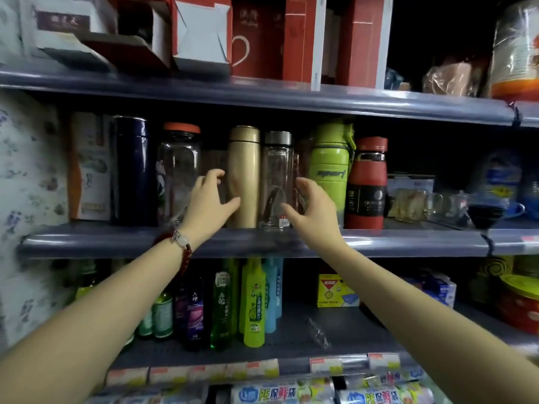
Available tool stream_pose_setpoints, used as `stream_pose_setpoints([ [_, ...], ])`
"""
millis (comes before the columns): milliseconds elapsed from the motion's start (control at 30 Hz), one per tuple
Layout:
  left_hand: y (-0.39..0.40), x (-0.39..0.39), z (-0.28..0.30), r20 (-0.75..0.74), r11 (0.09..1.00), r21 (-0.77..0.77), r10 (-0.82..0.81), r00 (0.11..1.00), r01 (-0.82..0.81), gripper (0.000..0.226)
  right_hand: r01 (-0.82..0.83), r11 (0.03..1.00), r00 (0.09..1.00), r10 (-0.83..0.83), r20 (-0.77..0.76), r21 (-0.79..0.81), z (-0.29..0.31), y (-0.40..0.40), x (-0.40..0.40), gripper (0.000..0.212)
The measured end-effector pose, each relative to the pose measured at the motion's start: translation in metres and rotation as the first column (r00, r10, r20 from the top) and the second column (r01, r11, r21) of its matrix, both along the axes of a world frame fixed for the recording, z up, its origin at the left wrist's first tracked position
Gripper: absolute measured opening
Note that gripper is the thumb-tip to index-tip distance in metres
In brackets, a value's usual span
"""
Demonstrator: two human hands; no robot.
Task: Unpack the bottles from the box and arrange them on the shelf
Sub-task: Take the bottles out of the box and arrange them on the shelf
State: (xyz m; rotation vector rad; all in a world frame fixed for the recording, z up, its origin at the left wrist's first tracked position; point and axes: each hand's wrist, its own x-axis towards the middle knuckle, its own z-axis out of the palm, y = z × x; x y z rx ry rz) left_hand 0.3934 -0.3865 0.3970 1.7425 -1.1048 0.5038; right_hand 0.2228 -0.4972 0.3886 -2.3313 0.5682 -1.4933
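1. Shelf (116,243): long grey metal ledge with a smooth rounded lip, bottles ranked along its front.
2. Gold flask (244,176): matte cylinder, dead centre of the row. Left hand (208,204) at its 9 o'clock, thumb touching the base, fingers loosely curled around nothing.
3. Clear bottle (277,182): slick glass, steel cap, at the flask's 3 o'clock. Right hand (310,209) released beside it, fingers spread.
4. Advice: nudge low on the bases, not the caps, since tall bottles probably tip easily.
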Motion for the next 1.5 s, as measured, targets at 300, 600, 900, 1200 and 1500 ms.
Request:
stream_pose_setpoints([
  [300,-0.002,0.016,-0.004,-0.154,0.939,0.332,-0.041,0.987,0.091,0.091,0.036,0.955,0.992,0.002,-0.127,0.296,-0.003,-0.019,0.038,0.075],
  [600,-0.014,0.025,0.007,-0.278,0.881,0.440,-0.048,0.960,0.171,0.109,0.031,0.932,0.980,0.042,-0.192,0.362,0.008,-0.032,0.049,0.092],
  [900,-0.024,0.032,0.006,-0.453,0.908,0.253,-0.195,0.870,0.335,0.120,-0.042,0.892,0.979,0.128,-0.161,0.450,0.009,-0.043,0.049,0.095],
  [1200,-0.031,0.035,0.002,-0.421,0.907,0.272,-0.187,0.888,0.320,0.119,-0.055,0.875,0.981,0.137,-0.137,0.481,0.009,-0.048,0.051,0.093],
  [1500,-0.033,0.035,-0.001,-0.417,0.909,0.271,-0.184,0.890,0.316,0.135,-0.019,0.894,0.985,0.092,-0.143,0.447,0.009,-0.041,0.052,0.090],
])
